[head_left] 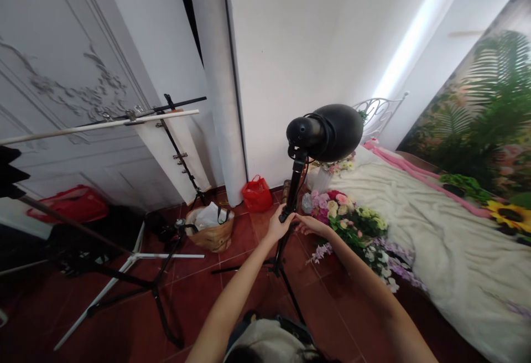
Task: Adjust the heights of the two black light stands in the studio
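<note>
A black studio light [323,133] with a round reflector sits on top of a black light stand [295,183], right in front of me. My left hand [279,224] is wrapped round the stand's pole, below the lamp head. Close beside it, my right hand [311,226] reaches the pole from the right with bent fingers. Its fingertips come together at the pole, and whatever is between them is too small to make out. Below both hands the stand's legs spread over the red tiled floor [244,241].
Artificial flowers [348,213] lie right of the stand, against a bed with a cream cover [440,230]. Left are a woven basket [213,233], a red bag [257,194], a white stand leg [170,256] and a backdrop crossbar [99,126]. A white wall [286,64] rises behind.
</note>
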Demonstrator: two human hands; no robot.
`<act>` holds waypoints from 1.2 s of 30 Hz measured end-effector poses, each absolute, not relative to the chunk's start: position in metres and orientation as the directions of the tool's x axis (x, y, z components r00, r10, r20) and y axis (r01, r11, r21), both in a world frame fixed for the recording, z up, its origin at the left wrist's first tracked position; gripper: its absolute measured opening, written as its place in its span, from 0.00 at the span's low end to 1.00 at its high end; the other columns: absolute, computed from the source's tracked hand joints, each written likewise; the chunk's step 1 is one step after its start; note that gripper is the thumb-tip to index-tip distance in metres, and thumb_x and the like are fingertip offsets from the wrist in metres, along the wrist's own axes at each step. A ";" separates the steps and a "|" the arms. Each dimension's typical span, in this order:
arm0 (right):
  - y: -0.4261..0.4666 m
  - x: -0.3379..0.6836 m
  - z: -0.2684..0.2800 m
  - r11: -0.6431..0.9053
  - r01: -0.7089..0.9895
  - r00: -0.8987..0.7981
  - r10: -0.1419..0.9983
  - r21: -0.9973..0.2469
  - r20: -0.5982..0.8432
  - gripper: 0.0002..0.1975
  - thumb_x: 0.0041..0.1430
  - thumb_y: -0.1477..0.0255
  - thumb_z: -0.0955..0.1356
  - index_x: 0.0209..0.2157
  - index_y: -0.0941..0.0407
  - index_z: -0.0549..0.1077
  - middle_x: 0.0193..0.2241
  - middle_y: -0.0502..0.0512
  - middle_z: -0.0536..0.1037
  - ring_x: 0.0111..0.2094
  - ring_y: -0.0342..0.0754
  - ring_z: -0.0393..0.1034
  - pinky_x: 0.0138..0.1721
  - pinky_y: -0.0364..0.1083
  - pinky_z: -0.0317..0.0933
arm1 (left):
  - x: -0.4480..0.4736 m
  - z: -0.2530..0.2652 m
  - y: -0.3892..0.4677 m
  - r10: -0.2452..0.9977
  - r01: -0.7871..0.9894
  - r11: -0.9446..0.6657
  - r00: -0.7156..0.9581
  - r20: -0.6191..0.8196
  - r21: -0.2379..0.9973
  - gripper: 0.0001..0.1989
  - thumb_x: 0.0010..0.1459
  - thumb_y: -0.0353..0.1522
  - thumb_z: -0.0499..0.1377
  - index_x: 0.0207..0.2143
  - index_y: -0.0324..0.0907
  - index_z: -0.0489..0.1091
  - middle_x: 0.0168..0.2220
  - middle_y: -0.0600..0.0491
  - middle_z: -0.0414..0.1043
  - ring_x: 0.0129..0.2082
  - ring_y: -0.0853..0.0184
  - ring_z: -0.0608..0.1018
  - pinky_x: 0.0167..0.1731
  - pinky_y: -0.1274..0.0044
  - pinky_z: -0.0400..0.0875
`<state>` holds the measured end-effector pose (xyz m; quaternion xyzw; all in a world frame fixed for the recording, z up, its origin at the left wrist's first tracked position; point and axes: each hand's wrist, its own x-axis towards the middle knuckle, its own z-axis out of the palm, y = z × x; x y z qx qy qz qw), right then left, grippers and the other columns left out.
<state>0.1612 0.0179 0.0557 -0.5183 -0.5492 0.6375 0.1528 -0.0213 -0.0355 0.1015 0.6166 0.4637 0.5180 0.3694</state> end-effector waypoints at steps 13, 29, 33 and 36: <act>0.001 0.154 0.037 -0.229 0.001 -0.173 0.959 -0.973 -0.226 0.18 0.47 0.71 0.69 0.42 0.57 0.70 0.40 0.57 0.77 0.25 0.39 0.66 0.19 0.36 0.53 | -0.021 0.097 -0.033 0.955 0.185 -0.294 0.033 0.293 0.938 0.21 0.55 0.42 0.55 0.50 0.46 0.62 0.45 0.51 0.71 0.45 0.66 0.73 0.47 0.73 0.67; -0.004 0.161 0.041 -0.254 0.300 -0.282 0.897 -0.920 -0.340 0.27 0.59 0.52 0.57 0.33 0.61 0.73 0.24 0.57 0.78 0.15 0.37 0.58 0.14 0.36 0.48 | -0.020 0.099 -0.035 0.957 0.170 -0.288 0.024 0.288 0.942 0.21 0.54 0.41 0.56 0.49 0.45 0.63 0.44 0.50 0.71 0.44 0.66 0.74 0.46 0.72 0.67; -0.003 0.163 0.031 -0.248 0.495 -0.234 0.885 -0.833 -0.403 0.31 0.58 0.50 0.55 0.38 0.62 0.74 0.19 0.56 0.76 0.12 0.39 0.55 0.14 0.39 0.48 | -0.020 0.103 -0.037 0.959 0.157 -0.281 0.015 0.282 0.947 0.20 0.53 0.41 0.57 0.48 0.46 0.63 0.45 0.50 0.71 0.45 0.66 0.73 0.47 0.72 0.67; -0.003 0.158 0.032 -0.149 0.477 -0.238 0.927 -0.866 -0.291 0.31 0.59 0.51 0.54 0.46 0.60 0.71 0.24 0.55 0.77 0.17 0.42 0.62 0.19 0.41 0.56 | -0.019 0.106 -0.037 0.958 0.122 -0.286 0.038 0.284 0.950 0.20 0.54 0.41 0.57 0.48 0.45 0.64 0.43 0.51 0.72 0.43 0.66 0.74 0.46 0.72 0.68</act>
